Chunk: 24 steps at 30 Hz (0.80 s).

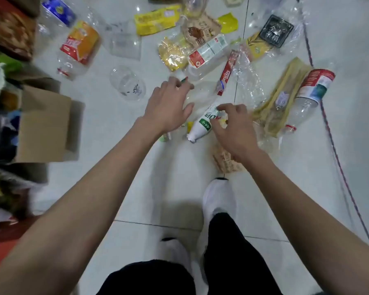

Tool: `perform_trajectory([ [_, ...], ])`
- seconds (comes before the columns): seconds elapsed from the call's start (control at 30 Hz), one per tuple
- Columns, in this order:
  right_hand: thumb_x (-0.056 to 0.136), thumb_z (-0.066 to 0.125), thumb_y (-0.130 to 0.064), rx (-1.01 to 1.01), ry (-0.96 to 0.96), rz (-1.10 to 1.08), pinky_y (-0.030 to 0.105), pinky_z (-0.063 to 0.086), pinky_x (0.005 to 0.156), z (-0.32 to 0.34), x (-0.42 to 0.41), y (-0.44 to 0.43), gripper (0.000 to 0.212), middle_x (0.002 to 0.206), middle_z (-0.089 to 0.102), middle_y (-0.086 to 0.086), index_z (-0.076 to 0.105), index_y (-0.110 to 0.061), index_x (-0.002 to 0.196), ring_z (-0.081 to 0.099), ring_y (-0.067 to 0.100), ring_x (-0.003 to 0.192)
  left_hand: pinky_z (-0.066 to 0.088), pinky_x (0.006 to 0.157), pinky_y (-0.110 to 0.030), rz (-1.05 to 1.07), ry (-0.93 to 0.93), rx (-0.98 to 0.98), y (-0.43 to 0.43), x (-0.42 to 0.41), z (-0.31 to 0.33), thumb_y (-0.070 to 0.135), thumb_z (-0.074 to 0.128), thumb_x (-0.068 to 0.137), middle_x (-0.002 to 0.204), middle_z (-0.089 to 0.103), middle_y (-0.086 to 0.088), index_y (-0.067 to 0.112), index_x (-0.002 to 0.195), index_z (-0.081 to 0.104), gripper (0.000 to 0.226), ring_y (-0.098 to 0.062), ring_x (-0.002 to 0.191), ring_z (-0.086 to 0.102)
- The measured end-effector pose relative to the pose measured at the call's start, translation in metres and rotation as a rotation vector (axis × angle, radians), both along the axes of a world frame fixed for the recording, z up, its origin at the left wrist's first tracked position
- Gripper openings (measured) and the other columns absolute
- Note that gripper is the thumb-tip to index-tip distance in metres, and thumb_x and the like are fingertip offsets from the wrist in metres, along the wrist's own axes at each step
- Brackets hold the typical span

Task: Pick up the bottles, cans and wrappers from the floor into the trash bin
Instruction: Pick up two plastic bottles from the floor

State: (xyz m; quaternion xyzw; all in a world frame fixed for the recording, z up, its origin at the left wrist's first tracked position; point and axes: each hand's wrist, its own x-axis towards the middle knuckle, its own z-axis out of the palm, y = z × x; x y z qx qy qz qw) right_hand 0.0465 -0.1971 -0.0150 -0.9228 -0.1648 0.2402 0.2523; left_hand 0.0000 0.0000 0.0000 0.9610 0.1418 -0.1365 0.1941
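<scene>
My right hand [232, 128] pinches a small white bottle with a green label [201, 124] that lies on the white tile floor, with the index fingertip and thumb on its body. My left hand [168, 105] reaches over a clear crushed plastic bottle [200, 92], fingers spread and fairly straight, their tips near its white cap [180, 74]. Bottles and wrappers lie scattered beyond both hands. The trash bin, a brown cardboard box [45, 124], stands at the left.
An orange-labelled bottle [79, 45], a clear cup [126, 84], a yellow wrapper [156, 19], a red-labelled bottle [313, 88] and a brown wrapper [226, 160] lie around. A red-blue cord [328, 128] crosses the right floor. My white shoes [218, 199] stand below.
</scene>
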Motion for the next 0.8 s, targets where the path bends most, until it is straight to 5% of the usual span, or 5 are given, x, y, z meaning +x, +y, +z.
perform_trajectory([
  [0.4, 0.092, 0.068, -0.05, -0.13, -0.195, -0.018, 0.041, 0.053, 0.079, -0.065, -0.023, 0.035, 0.058, 0.148, 0.032, 0.017, 0.054, -0.013, 0.134, 0.064, 0.038, 0.088, 0.043, 0.088, -0.044, -0.038, 0.093, 0.124, 0.004, -0.008, -0.071, 0.028, 0.065, 0.089, 0.129, 0.051, -0.017, 0.027, 0.156, 0.022, 0.08, -0.039, 0.109, 0.052],
  [0.63, 0.083, 0.076, -0.029, -0.011, -0.091, -0.141, 0.035, 0.046, 0.078, -0.064, -0.027, 0.044, 0.066, 0.147, 0.023, 0.018, 0.045, -0.007, 0.138, 0.062, 0.04, 0.095, 0.043, 0.085, -0.041, 0.028, 0.038, 0.009, 0.01, -0.014, -0.056, 0.03, 0.061, 0.092, 0.127, 0.052, -0.014, 0.028, 0.158, 0.021, 0.077, -0.036, 0.113, 0.05],
  [0.8, 0.077, 0.073, -0.034, 0.093, -0.081, -0.233, 0.038, 0.053, 0.074, -0.025, -0.023, 0.034, 0.069, 0.139, 0.025, 0.008, 0.044, -0.015, 0.137, 0.061, 0.035, 0.09, 0.046, 0.083, -0.045, 0.068, 0.004, -0.021, 0.013, -0.021, -0.013, 0.035, 0.06, 0.094, 0.128, 0.051, -0.013, 0.027, 0.158, 0.02, 0.076, -0.035, 0.116, 0.049],
])
